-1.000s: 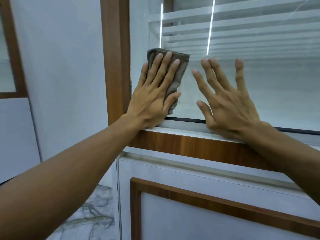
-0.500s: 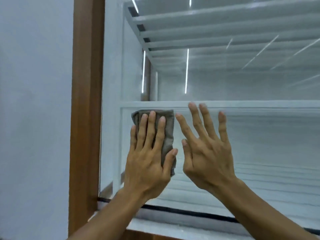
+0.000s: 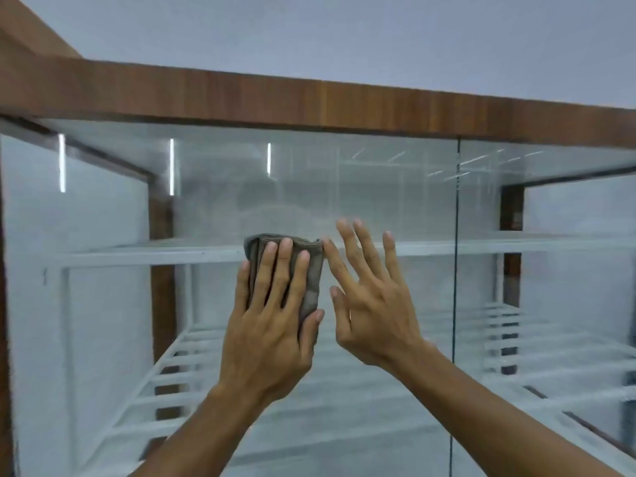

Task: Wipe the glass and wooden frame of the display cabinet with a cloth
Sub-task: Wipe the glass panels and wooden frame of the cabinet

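Cloth (image 3: pixel 312 280) under left hand (image 3: pixel 268 339) on glass (image 3: pixel 378 187)

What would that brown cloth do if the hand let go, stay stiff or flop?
It would probably flop: the cloth is folded in soft layers under the left hand. It likely weighs little, since that flat hand alone keeps it against the glass. On that smooth upright pane it would probably slide down and fall.

The left hand (image 3: pixel 272 325) is raised flat with fingers (image 3: pixel 285 266) straight, the right hand (image 3: pixel 373 304) just beside it, fingers spread.
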Demonstrator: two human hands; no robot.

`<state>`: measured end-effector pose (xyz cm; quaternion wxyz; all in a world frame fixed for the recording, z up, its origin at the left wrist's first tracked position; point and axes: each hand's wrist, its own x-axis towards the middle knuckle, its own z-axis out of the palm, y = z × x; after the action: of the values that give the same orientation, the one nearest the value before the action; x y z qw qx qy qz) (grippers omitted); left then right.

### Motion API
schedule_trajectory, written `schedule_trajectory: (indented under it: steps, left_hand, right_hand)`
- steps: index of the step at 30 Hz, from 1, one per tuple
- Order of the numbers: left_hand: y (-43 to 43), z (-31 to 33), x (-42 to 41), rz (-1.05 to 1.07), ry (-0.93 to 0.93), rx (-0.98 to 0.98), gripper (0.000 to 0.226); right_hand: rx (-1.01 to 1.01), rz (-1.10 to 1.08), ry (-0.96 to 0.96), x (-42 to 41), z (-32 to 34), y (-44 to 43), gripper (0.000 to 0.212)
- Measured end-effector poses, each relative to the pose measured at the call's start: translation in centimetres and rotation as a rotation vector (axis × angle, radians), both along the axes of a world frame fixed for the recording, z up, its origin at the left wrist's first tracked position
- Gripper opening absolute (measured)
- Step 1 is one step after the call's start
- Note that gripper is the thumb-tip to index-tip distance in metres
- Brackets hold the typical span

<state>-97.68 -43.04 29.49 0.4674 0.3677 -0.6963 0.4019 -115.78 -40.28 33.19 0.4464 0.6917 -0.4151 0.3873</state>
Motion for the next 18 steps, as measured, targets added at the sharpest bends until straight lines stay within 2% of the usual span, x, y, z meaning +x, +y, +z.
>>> schedule_trajectory:
  steps: [5,9,15,18]
  left_hand:
    - [0.5,8.2,-7.9,-0.074,-0.034,-0.025,0.069]
    - [0.8,11.3,-13.7,-0.087,-0.019,-0.031,0.063]
    - [0.9,12.8,-21.2,-0.121,0.192,-0.075,0.054]
    - [1.0,12.5,-22.5,-0.209,0.338,-0.102,0.049]
  right_hand:
    - [0.010,-0.063,-0.005,-6.7,6.5,2.0,0.070]
    - [-0.005,-0.067,-0.061,-13.4,8.9,2.8,0.068]
    - [-0.008,-0.043,0.132,-21.6,11.0,1.5,0.066]
    - [-0.054,0.013,0.120,-22.1,11.1,0.5,0.063]
